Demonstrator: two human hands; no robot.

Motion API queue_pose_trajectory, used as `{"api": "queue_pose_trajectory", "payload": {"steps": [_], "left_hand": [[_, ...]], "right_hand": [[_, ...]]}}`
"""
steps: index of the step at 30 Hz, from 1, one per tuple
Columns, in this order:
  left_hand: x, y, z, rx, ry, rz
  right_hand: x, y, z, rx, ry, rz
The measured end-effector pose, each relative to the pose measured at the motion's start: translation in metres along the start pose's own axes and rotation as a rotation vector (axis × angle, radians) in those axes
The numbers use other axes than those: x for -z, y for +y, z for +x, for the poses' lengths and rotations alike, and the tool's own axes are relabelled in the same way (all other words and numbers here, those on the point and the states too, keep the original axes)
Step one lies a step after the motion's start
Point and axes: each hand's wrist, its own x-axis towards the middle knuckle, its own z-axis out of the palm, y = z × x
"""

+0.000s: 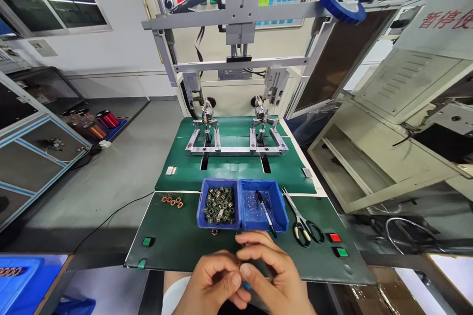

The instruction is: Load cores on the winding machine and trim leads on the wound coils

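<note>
From far away, I have the left hand (216,280) and right hand (271,270) pinching a small coppery piece (240,267), mostly hidden, by the desk's front edge (177,269). A blue box (200,209) of little metal parts (220,203) sits beyond.

Over there, a green bench (177,251) is bearing two blue bins (218,226) side by side. Scissors (300,217) are lying just right of them, copper-wound rings (179,203) are clustering toward the left edge, and one lone ring (214,232) is resting by the left bin's near side.
</note>
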Motion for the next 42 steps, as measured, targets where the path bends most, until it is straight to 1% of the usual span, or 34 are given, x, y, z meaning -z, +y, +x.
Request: {"api": "queue_pose_trajectory", "payload": {"steps": [2, 3, 5, 6, 7, 8, 10, 12, 16, 20, 23, 26, 27, 28, 30, 32, 33, 35, 37, 40, 42], "left_hand": [[-0.003, 0.003, 0.003, 0.026, 0.042, -0.038], [-0.005, 0.004, 0.005, 0.039, 0.058, -0.054], [-0.008, 0.007, 0.009, 0.055, 0.087, -0.077], [-0.01, 0.008, 0.011, 0.058, 0.098, -0.085], [-0.011, 0.008, 0.012, 0.059, 0.106, -0.091], [-0.012, 0.009, 0.014, 0.058, 0.111, -0.095], [-0.015, 0.01, 0.017, 0.062, 0.119, -0.101], [-0.017, 0.011, 0.02, 0.079, 0.13, -0.101], [-0.021, 0.015, 0.03, 0.107, 0.123, -0.116], [-0.025, 0.018, 0.041, 0.089, 0.116, -0.122], [-0.029, 0.02, 0.048, 0.084, 0.121, -0.11], [-0.03, 0.021, 0.054, 0.094, 0.113, -0.109], [-0.03, 0.021, 0.056, 0.1, 0.11, -0.114], [-0.03, 0.02, 0.058, 0.105, 0.106, -0.12], [-0.03, 0.02, 0.063, 0.114, 0.092, -0.139], [-0.03, 0.019, 0.068, 0.126, 0.063, -0.166], [-0.03, 0.019, 0.07, 0.13, 0.053, -0.18], [-0.032, 0.02, 0.075, 0.139, 0.042, -0.2], [-0.034, 0.021, 0.078, 0.146, 0.035, -0.203], [-0.037, 0.021, 0.081, 0.178, 0.003, -0.19], [-0.039, 0.02, 0.082, 0.212, 0.005, -0.18]], "right_hand": [[0.022, 0.013, -0.003, -0.013, 0.086, -0.144], [0.035, 0.023, -0.005, -0.035, 0.148, -0.26], [0.063, 0.049, -0.012, -0.106, 0.265, -0.566], [0.076, 0.062, -0.016, -0.152, 0.293, -0.737], [0.086, 0.074, -0.019, -0.185, 0.292, -0.881], [0.094, 0.084, -0.023, -0.207, 0.289, -0.958], [0.102, 0.099, -0.028, -0.226, 0.263, -1.032], [0.103, 0.105, -0.029, -0.232, 0.253, -1.044], [0.102, 0.106, -0.026, -0.271, 0.259, -1.066], [0.105, 0.107, -0.022, -0.322, 0.262, -1.053], [0.109, 0.109, -0.02, -0.363, 0.261, -0.995], [0.121, 0.104, -0.02, -0.403, 0.257, -0.901], [0.127, 0.1, -0.02, -0.435, 0.244, -0.812], [0.132, 0.094, -0.021, -0.48, 0.233, -0.672], [0.142, 0.077, -0.023, -0.56, 0.233, -0.304], [0.145, 0.058, -0.023, -0.582, 0.228, 0.006], [0.144, 0.048, -0.022, -0.566, 0.215, 0.083], [0.136, 0.034, -0.015, -0.532, 0.133, 0.172], [0.126, 0.028, -0.004, -0.517, 0.0, 0.245], [0.113, 0.03, 0.014, -0.524, -0.2, 0.323], [0.107, 0.036, 0.023, -0.53, -0.26, 0.34]]}}
